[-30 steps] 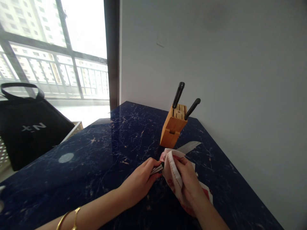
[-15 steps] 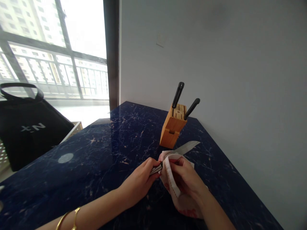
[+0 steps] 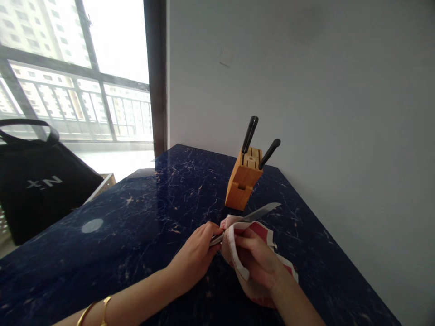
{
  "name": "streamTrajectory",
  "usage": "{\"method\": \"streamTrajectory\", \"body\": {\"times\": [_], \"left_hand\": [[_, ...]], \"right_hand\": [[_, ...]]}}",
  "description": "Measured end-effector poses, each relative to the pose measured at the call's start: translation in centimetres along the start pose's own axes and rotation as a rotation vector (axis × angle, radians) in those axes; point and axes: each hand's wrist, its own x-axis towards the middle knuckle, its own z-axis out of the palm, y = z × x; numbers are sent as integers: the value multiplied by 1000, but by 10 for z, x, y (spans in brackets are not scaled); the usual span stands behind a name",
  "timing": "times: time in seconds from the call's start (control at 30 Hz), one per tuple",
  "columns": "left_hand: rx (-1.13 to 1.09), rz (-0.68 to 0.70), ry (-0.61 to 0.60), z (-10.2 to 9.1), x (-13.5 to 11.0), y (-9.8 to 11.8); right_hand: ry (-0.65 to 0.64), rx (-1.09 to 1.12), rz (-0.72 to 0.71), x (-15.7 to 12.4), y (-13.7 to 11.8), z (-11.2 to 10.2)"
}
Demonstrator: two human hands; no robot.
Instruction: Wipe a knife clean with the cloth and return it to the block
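Observation:
My left hand (image 3: 199, 246) is closed around the handle of a kitchen knife (image 3: 261, 212), whose bare blade points to the right and away from me. A white and red cloth (image 3: 238, 267) is bunched around the blade near the handle. My right hand (image 3: 258, 258) grips this cloth, and its fingertips are partly hidden in the folds. Just beyond the blade stands a wooden knife block (image 3: 239, 185). Two knives with black handles, one on the left (image 3: 250, 133) and one on the right (image 3: 270, 154), stick up out of its slots.
The dark blue marbled table (image 3: 136, 226) narrows toward a grey wall (image 3: 322, 113) behind and to the right. A round clear disc (image 3: 92, 225) lies at the left. Beyond the table's left edge are a black bag (image 3: 44, 190) and a bright window (image 3: 118, 68).
The knife blade has turned, so it looks narrower. The cloth has shifted and opened on the right, showing more red. Both hands have moved slightly left; the whole view has shifted a little.

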Motion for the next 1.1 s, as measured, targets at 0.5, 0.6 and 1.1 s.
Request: {"method": "streamTrajectory", "body": {"times": [0.5,0.6,1.1], "left_hand": [[-93,-133,-49,-1,0,5],[-68,-112,-47,2,-3,2],[-131,-94,-45,6,-4,1]], "right_hand": [[56,6,-34,3,2,-1],[32,10,-14,4,8,0],[-55,-7,-39,1,2,0]]}}
